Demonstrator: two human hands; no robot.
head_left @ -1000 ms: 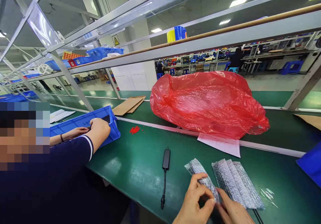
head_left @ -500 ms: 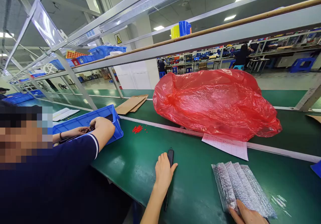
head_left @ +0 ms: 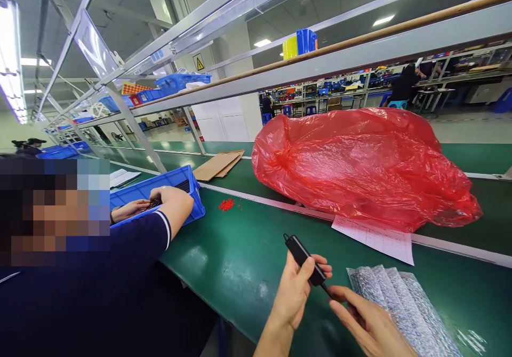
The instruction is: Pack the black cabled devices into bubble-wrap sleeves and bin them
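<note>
My left hand (head_left: 298,287) holds a black handheld device (head_left: 301,253) with a small loop at its top, tilted above the green bench (head_left: 224,255). The thumb lies across its body and the fingers are behind it. My right hand (head_left: 366,317) pinches the thin dark lower end of the device between thumb and fingers. Just beyond my right hand lie several silvery bubble-wrap packs (head_left: 412,303) side by side on the bench, partly covered by that hand.
A big red plastic bag (head_left: 360,165) lies behind a printed sheet (head_left: 376,238). Small red pieces (head_left: 226,204) and flat cardboard (head_left: 219,165) are left of it. A person (head_left: 120,271) at the left reaches into a blue crate (head_left: 196,197). A metal shelf frame crosses above.
My left hand has lifted the black device off the bench and tilted it. My right hand has left the bubble-wrap packs and moved left to the device's lower end. The view has shifted left.
</note>
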